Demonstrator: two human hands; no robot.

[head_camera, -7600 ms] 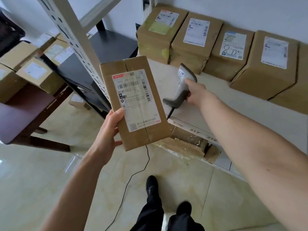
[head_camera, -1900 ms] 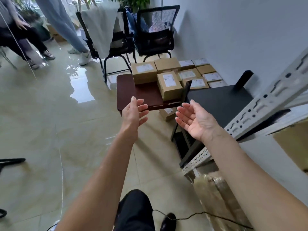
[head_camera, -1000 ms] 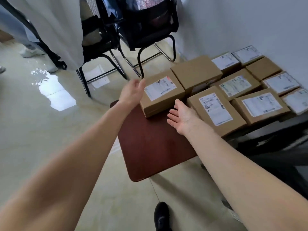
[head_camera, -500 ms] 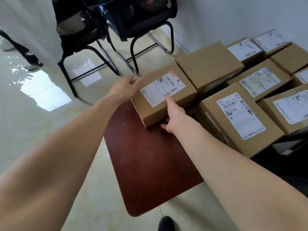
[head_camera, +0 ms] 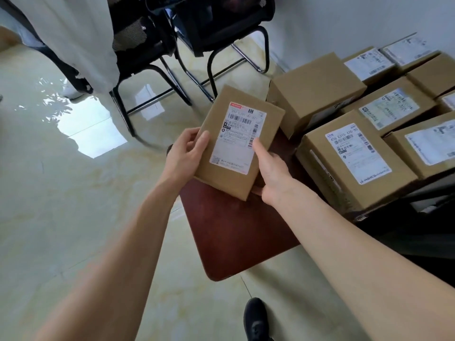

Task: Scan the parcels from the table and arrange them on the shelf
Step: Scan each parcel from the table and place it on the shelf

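A brown cardboard parcel (head_camera: 221, 168) with a white barcode label facing up is lifted and tilted above the dark red table (head_camera: 236, 232). My left hand (head_camera: 186, 153) grips its left edge, thumb on top. My right hand (head_camera: 272, 173) grips its right edge, thumb on the label's side. Several more labelled parcels (head_camera: 349, 156) lie on the table to the right, one unlabelled-top box (head_camera: 315, 87) behind. The scanner and the shelf are out of view.
Two black cantilever chairs (head_camera: 157, 57) stand behind the table, one draped with a white cloth (head_camera: 73, 33). A white wall (head_camera: 344, 18) runs along the right. The glossy tiled floor (head_camera: 61, 193) spreads to the left. My black shoe (head_camera: 254, 318) is below.
Half a second ago both hands were closing on the parcel as it lay on the table. Now it is gripped, lifted off the table and turned so its short end points at me.
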